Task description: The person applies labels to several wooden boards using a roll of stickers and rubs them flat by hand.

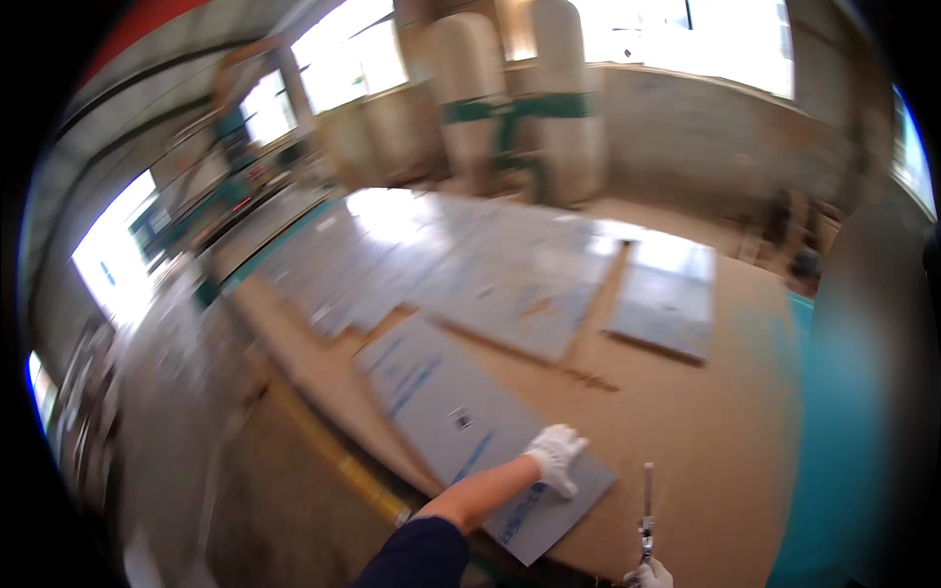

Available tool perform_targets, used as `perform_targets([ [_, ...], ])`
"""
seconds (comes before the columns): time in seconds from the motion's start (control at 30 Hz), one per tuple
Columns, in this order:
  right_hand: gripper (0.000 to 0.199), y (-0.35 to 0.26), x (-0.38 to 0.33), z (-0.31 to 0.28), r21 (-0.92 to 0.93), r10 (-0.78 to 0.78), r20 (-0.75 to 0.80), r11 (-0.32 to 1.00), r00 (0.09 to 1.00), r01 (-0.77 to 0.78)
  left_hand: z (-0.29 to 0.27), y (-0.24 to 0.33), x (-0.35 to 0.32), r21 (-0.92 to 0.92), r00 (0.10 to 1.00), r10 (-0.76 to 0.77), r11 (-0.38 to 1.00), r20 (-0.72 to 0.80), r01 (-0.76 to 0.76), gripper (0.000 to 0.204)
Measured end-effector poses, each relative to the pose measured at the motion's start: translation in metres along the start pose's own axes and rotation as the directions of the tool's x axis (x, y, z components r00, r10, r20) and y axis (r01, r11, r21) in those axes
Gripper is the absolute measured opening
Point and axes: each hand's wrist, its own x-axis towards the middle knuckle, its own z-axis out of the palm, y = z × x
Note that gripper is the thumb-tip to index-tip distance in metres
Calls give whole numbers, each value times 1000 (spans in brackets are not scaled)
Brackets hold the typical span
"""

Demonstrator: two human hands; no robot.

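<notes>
My left hand (557,457), in a white glove, lies on the near end of a long grey panel (446,387) with blue print and a small square label. Its fingers are spread over the surface rather than wrapped round an edge. At the lower edge, my right hand (650,574), also gloved and partly cut off, is closed round what looks like an air blow gun (646,529). The tool's thin nozzle points away from me, over the brown board tabletop (720,431), to the right of the panel.
Beyond the panel lies a large glossy grey sheet (461,255), with a smaller glossy piece (667,294) at its right. A yellow edge strip (343,465) runs along the left. Two tall pale cylinders (569,108) stand by the far wall. A blurred teal surface (833,392) fills the right.
</notes>
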Motion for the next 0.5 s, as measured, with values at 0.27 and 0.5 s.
perform_targets([
  [0.27, 28, -6, -34, -59, -141, 22, 233, 990, 972, 12, 120, 94, -181, -481, 426, -839, 543, -338, 688, 87],
  [0.5, 28, 11, -23, -128, -184, 93, 273, 982, 957, -43, 213, 114, -217, -891, 228, -879, -447, 420, -81, 80],
])
